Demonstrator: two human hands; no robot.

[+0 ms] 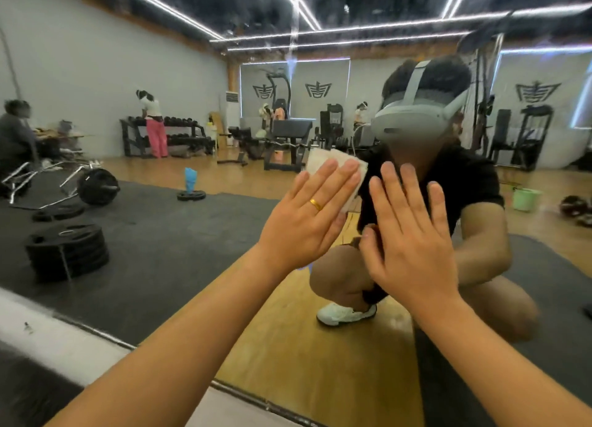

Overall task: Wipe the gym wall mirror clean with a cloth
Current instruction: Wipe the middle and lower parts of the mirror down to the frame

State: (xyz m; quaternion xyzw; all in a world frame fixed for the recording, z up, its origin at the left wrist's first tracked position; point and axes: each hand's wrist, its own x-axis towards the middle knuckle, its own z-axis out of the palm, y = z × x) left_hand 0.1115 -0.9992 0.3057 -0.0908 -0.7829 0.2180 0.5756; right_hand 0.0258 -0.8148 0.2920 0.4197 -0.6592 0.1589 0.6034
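Note:
The wall mirror (pixel 179 244) fills nearly the whole view and reflects the gym and a crouching person. My left hand (pixel 309 212) lies flat with straight fingers and presses a whitish folded cloth (pixel 323 159) against the glass; the cloth shows above and to the right of the fingertips. A gold ring sits on one finger of that hand. My right hand (pixel 411 234) is flat beside it, fingers straight and spread, palm toward the mirror, holding nothing. Whether the right palm touches the glass is unclear.
The mirror's lower frame (pixel 105 337) runs diagonally across the bottom left above a pale ledge (pixel 48 337). In the reflection are stacked weight plates (pixel 67 250), a barbell, benches, a green bucket (pixel 525 199) and several people at the back.

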